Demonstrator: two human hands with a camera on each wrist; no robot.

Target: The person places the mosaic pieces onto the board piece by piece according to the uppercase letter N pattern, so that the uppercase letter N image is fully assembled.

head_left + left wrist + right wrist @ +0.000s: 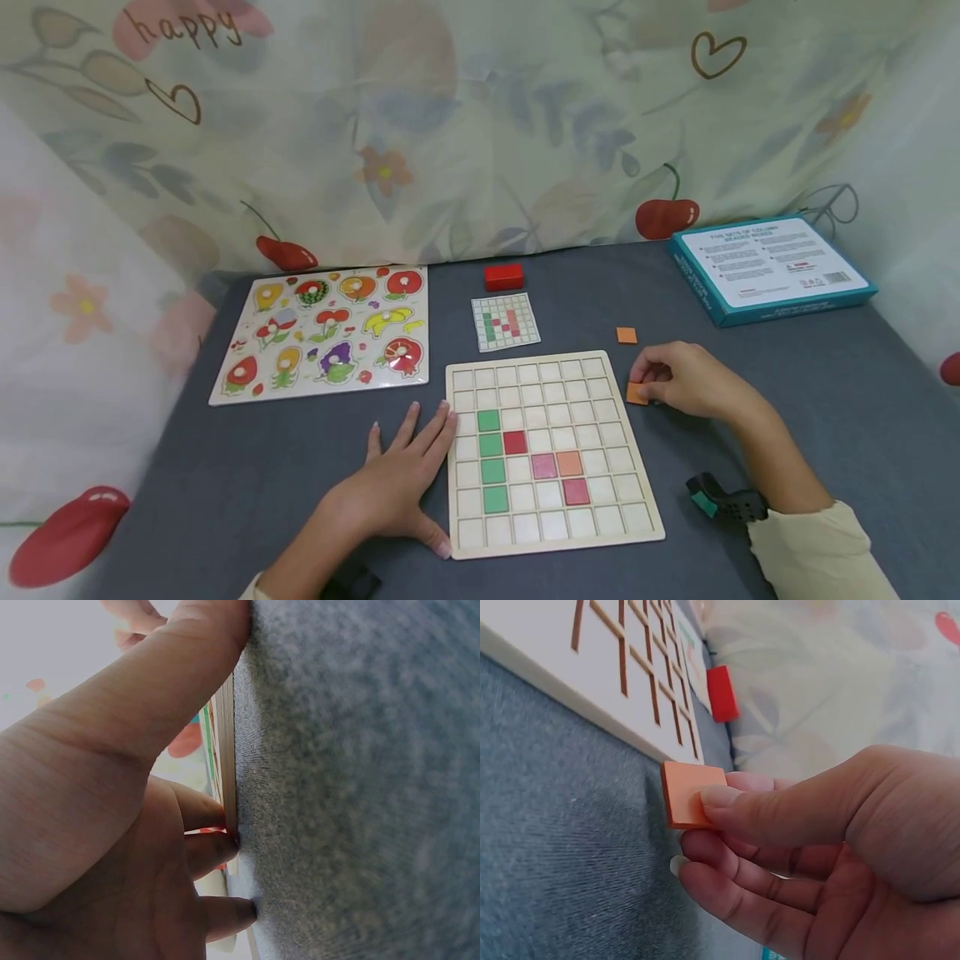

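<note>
A wooden grid board (555, 529) lies on the dark cloth, with green, red, pink and orange square tiles in some of its cells. My left hand (401, 475) rests at the board's left edge, fingers spread and straight; in the left wrist view its fingertips (214, 851) touch the edge and the cloth. Beside the board's right edge, my right hand (686, 379) pinches an orange square tile (686, 787) between thumb and fingers. Another orange tile (626, 335) lies loose on the cloth just beyond that hand.
A patterned card (506, 343) showing a coloured grid lies behind the board, with a red block (503, 277) past it. A fruit puzzle board (318, 387) is at the left. At the back right sits a teal box (776, 271). A floral curtain (480, 167) hangs behind.
</note>
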